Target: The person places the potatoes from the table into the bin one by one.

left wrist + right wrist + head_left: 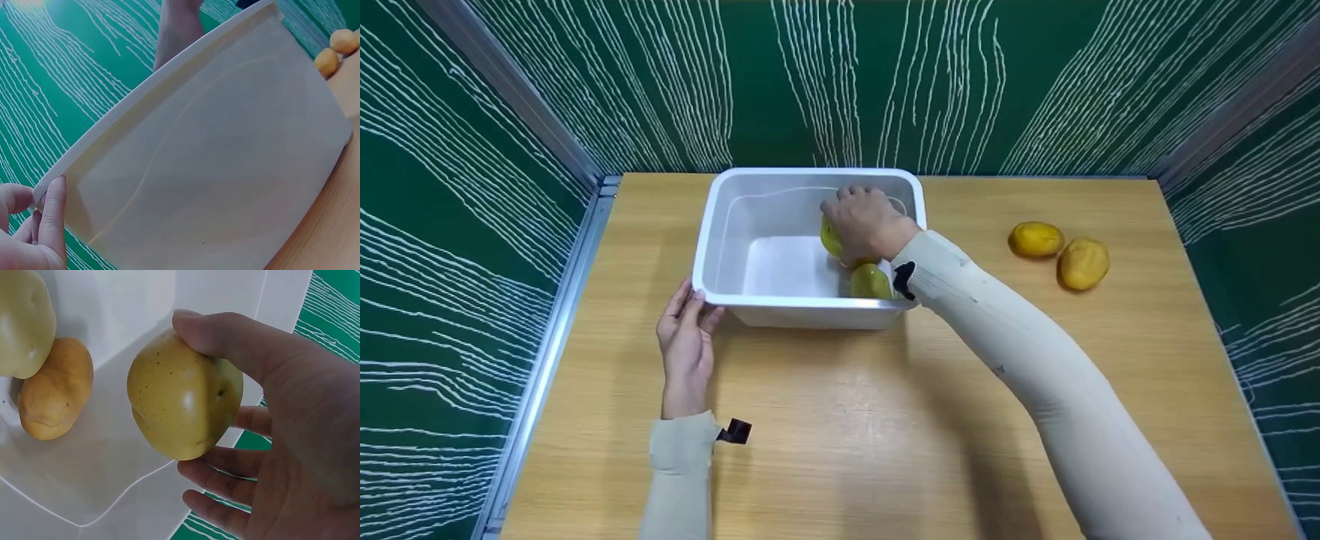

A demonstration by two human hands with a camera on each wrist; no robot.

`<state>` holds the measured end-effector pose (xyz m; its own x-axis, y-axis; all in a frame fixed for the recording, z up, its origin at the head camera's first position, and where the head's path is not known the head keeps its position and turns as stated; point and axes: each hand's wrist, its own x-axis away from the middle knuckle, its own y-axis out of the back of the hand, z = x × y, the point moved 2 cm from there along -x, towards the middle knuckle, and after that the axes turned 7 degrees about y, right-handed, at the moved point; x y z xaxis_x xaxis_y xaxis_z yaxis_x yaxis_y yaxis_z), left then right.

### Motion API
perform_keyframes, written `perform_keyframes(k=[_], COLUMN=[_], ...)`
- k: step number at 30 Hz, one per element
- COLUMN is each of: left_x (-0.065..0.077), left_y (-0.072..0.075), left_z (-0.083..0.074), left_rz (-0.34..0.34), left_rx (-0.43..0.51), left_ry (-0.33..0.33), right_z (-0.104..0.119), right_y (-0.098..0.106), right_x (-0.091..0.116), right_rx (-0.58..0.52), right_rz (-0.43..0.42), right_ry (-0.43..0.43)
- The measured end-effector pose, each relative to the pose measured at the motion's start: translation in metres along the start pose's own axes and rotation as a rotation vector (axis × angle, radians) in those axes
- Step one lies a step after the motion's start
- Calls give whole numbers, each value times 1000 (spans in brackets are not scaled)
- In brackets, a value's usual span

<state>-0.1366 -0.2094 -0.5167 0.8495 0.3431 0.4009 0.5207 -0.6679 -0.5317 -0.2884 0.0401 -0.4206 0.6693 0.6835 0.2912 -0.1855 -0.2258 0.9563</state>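
A white plastic tub (810, 301) stands toward the table's back. My left hand (688, 345) pinches its near left corner, thumb and fingers at the rim; the left wrist view shows this hand (34, 236) at the rim's end. Inside the tub, my right hand (864, 221) grips a yellow-green speckled fruit (180, 396), with the thumb over one side and fingertips on the other. Below that hand in the head view lies another yellow-green fruit (870, 282). It rests against a tan, potato-like piece (56, 388) in the right wrist view.
On the table (840, 450), right of the tub, lie two yellow potato-like pieces (1036, 239), close together. Green panels (870, 82) with white wavy lines rise behind the table and at both sides. A metal rail (547, 330) runs along its left edge.
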Motion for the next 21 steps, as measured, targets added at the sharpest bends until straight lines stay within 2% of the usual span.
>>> perform_keyframes(k=[12,21], left_x=[0,-1], left_y=[1,1], left_z=[-1,0], left_rz=[-16,-8], left_rx=[14,6], left_ry=[21,2], right_z=[-4,1], right_y=[-4,-7], right_x=[-8,-12], right_rx=[-66,-61], right_rz=[1,4], right_ry=[-16,23])
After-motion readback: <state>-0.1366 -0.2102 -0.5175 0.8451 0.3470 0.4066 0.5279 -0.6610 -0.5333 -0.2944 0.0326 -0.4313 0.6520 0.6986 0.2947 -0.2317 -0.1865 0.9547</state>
